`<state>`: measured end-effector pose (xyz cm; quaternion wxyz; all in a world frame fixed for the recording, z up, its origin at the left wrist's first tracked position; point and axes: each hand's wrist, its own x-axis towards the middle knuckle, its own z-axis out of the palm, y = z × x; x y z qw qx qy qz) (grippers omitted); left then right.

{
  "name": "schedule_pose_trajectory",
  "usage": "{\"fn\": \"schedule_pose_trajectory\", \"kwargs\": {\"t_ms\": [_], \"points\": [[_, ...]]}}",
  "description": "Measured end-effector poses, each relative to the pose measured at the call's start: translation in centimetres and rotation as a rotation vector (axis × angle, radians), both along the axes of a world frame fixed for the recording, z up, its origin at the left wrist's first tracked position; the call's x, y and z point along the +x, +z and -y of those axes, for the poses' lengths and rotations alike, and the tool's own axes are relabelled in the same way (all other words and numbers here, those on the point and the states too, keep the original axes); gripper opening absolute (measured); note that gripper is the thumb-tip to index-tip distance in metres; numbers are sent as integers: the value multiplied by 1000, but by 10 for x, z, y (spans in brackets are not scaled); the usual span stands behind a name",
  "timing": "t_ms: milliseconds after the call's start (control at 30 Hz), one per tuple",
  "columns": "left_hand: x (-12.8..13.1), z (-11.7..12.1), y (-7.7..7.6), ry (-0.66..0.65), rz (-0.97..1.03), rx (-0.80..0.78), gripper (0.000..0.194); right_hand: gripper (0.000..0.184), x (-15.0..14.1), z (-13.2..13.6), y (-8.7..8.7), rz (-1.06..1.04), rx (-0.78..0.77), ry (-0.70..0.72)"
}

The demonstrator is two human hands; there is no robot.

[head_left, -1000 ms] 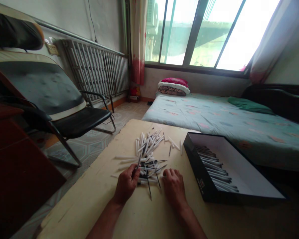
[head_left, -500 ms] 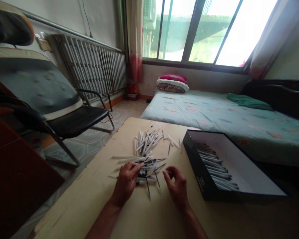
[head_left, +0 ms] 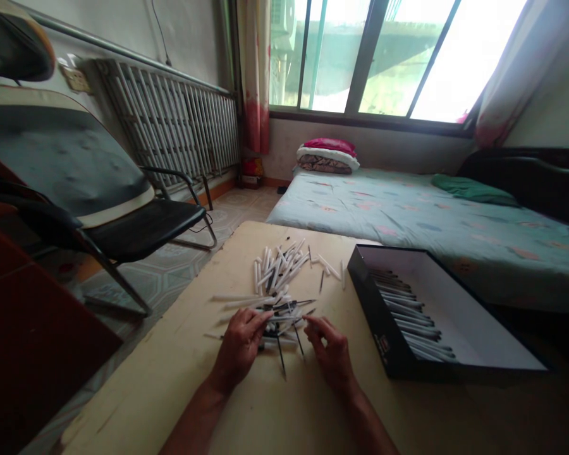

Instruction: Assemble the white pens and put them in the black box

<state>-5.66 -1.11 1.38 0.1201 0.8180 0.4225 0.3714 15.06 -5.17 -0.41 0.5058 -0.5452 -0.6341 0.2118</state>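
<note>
My left hand (head_left: 241, 336) is closed round one end of a slim pen (head_left: 287, 318), which points right, roughly level, above the pile. At its other end my right hand (head_left: 328, 344) is closed in a pinch, with thumb and forefinger at the pen's tip; whatever small piece they hold is too small to make out. Under and beyond my hands lies a loose heap of white pen barrels (head_left: 291, 270). Dark, thin pen refills (head_left: 281, 359) are strewn among them, some sticking out towards me.
To the right stands a black box (head_left: 367, 316) with a white inside, holding a row of pens (head_left: 410, 316). Everything rests on a pale table (head_left: 171, 385) with a worn edge. A bed (head_left: 360, 202) adjoins its far side; a black chair (head_left: 142, 230) stands left.
My left hand has tipped the pen from upright to level, pointing right. My right hand rose off the tabletop into a pinch and moved left to the pen's tip.
</note>
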Motion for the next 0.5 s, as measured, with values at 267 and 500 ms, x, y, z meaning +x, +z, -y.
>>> {"fn": "schedule_pose_trajectory", "kwargs": {"t_ms": [267,500], "points": [[-1,1,-1,-47,-21,-50,25,16,2,1,0,-111,-118,43],[0,1,0,-47,-35,-75,25,17,-1,0,-1,-177,-163,124]]}}
